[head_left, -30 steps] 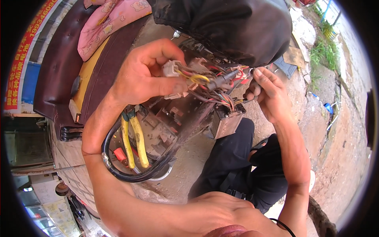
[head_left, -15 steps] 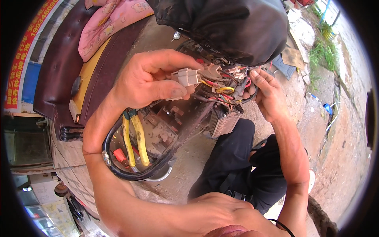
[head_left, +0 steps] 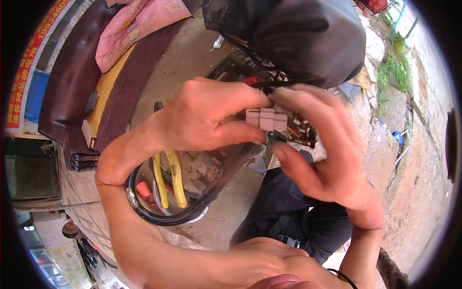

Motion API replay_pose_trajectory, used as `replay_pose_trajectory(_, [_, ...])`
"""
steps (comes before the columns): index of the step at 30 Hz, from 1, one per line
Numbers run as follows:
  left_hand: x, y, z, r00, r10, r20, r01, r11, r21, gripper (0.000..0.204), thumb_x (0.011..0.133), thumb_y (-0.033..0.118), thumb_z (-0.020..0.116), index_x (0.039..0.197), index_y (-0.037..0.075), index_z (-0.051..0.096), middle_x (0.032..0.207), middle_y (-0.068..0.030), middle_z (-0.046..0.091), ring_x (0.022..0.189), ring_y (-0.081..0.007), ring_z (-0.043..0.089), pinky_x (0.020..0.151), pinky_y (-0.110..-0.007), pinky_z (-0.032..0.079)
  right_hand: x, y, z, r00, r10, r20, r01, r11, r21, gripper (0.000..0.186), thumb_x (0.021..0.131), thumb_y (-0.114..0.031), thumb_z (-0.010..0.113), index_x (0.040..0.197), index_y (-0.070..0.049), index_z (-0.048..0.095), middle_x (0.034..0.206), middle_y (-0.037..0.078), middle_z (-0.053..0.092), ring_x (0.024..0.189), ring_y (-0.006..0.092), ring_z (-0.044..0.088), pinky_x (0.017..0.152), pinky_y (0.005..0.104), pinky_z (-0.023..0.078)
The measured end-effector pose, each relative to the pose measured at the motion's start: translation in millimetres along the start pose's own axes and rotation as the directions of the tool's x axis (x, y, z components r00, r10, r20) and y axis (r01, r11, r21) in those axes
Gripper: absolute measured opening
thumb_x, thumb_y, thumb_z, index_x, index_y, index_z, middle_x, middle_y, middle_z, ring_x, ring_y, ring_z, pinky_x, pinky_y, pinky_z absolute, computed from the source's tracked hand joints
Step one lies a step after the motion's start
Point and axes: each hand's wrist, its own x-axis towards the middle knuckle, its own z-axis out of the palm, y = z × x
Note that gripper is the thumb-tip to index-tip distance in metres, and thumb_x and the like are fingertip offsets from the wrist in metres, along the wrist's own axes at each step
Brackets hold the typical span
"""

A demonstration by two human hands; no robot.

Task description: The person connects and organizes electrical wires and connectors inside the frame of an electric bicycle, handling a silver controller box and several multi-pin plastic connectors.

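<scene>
One connector point(head_left: 266, 119) is pinched by the left hand point(head_left: 201, 115), the right hand's point(head_left: 332, 154) grip cannot be told, with one lettered banner point(head_left: 36, 57) seen beyond the sofa's point(head_left: 71, 82) left edge.

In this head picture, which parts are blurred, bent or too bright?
Head view: the right hand looks partly blurred, the pale connector clearer; head view: the red banner curves along the fisheye rim, and pavement at upper right looks washed out.

A red banner point(head_left: 26, 65) bears yellow characters and digits.
</scene>
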Motion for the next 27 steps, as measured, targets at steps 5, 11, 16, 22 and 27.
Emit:
replay_pose_trajectory(5, [3.4, -1.1, 4.3, 0.993, 0.117, -0.031, -0.117, 0.993, 0.009, 0.045, 0.071, 0.023, 0.095, 0.105, 0.003, 0.074, 0.083, -0.0114, 0.073, 0.069, -0.0272, 0.072, 0.061, -0.035, 0.055, -12.0, 9.8, 10.8, 0.995, 0.076, 0.072, -0.072, 0.996, -0.057, 0.041, 0.085, -0.012, 0.084, 0.120, 0.001, 0.068, 0.109, 0.017, 0.069, 0.097, 0.0314, 0.068, 0.084, 0.0386, 0.053])
replay_pose_trajectory(11, [6.9, -5.1, 3.3, 0.983, 0.120, 0.139, -0.107, 0.989, -0.101, 0.041, 0.071, 0.013, 0.093, 0.107, 0.002, 0.074, 0.093, -0.0124, 0.073, 0.082, -0.0274, 0.072, 0.071, -0.037, 0.056, -51.0, 15.7, 20.4, 0.963, 0.264, 0.048, -0.268, 0.931, 0.250, 0.035, 0.080, -0.002, 0.085, 0.111, -0.004, 0.069, 0.092, 0.009, 0.066, 0.074, 0.0224, 0.062, 0.066, 0.0348, 0.050])
replay_pose_trajectory(16, [22.8, 10.6, 0.7, 0.929, 0.100, 0.356, -0.060, 0.991, -0.122, 0.038, 0.077, 0.013, 0.087, 0.110, 0.002, 0.072, 0.096, -0.0137, 0.071, 0.086, -0.0315, 0.067, 0.077, -0.041, 0.053, -57.1, 13.6, 16.6, 0.939, 0.329, 0.097, -0.342, 0.869, 0.358, 0.032, 0.081, 0.000, 0.082, 0.108, -0.004, 0.065, 0.092, 0.008, 0.064, 0.069, 0.0194, 0.060, 0.063, 0.0337, 0.049])
replay_pose_trajectory(22, [29.4, 27.1, 3.6, 0.867, -0.004, 0.498, 0.086, 0.986, -0.143, 0.027, 0.088, 0.018, 0.072, 0.109, 0.001, 0.070, 0.093, -0.0139, 0.069, 0.085, -0.0352, 0.063, 0.079, -0.044, 0.048, -66.2, 24.2, 19.2, 0.989, 0.148, -0.017, -0.137, 0.947, 0.291, 0.034, 0.078, -0.001, 0.083, 0.105, -0.006, 0.064, 0.095, 0.010, 0.069, 0.082, 0.0312, 0.069, 0.068, 0.0385, 0.055])
replay_pose_trajectory(27, [23.1, 35.8, 15.2, 0.858, -0.217, 0.465, 0.343, 0.917, -0.204, 0.021, 0.089, 0.013, 0.063, 0.104, -0.002, 0.068, 0.086, -0.0150, 0.068, 0.080, -0.0330, 0.064, 0.077, -0.043, 0.049, -71.1, 31.1, 23.8, 0.992, 0.088, -0.088, -0.059, 0.955, 0.290, 0.033, 0.078, -0.001, 0.083, 0.104, -0.006, 0.063, 0.097, 0.010, 0.070, 0.083, 0.0320, 0.069, 0.068, 0.0395, 0.056])
